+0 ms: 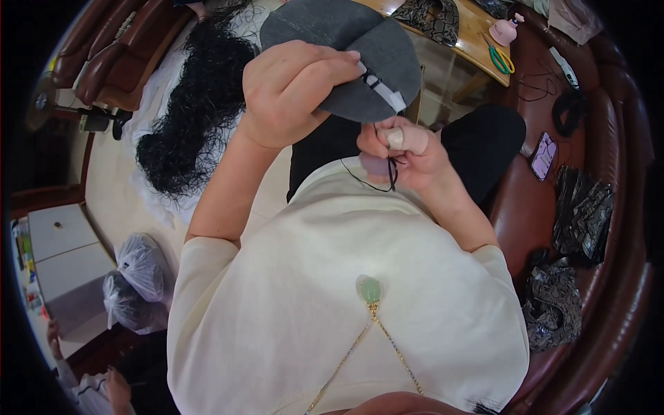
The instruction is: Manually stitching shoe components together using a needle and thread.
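Observation:
My left hand (287, 90) is closed on the edge of a dark grey, rounded piece of fabric (366, 48), which has a seam across it. Along its near edge runs a short white strip (387, 95) with a small black band, and my left fingertips press on one end of it. Just below that edge my right hand (411, 155) is closed in a pinch on a black thread (393, 173), which hangs in a loop over my shirt. A pale wrap covers one of its fingers. Whether a needle is between those fingertips is hidden.
A heap of black stringy material (197, 104) lies on white cloth at left. On the wooden table (477, 38) are green-handled scissors (499, 59) and a pink bottle (505, 31). A phone (544, 155) and patterned dark fabric (582, 214) lie on the sofa. Another person's hand (117, 391) shows lower left.

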`<action>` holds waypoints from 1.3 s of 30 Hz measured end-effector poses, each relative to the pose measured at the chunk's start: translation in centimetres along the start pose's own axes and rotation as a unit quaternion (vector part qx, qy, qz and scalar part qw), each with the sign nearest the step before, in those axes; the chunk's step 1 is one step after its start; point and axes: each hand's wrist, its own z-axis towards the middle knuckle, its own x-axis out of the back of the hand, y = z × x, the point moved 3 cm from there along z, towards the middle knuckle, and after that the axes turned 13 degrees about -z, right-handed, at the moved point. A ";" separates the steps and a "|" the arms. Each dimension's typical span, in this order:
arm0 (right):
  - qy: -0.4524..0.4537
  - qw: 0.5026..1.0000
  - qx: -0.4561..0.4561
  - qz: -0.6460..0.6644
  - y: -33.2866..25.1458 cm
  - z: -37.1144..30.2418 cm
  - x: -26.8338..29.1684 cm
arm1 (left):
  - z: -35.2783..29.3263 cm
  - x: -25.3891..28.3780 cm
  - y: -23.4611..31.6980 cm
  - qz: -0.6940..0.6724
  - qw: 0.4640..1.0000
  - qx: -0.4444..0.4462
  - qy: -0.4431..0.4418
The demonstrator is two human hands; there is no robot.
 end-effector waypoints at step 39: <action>0.139 0.737 0.049 -0.659 -9.7 5.6 2.8 | 0.8 0.7 2.5 -0.061 0.978 0.030 -0.199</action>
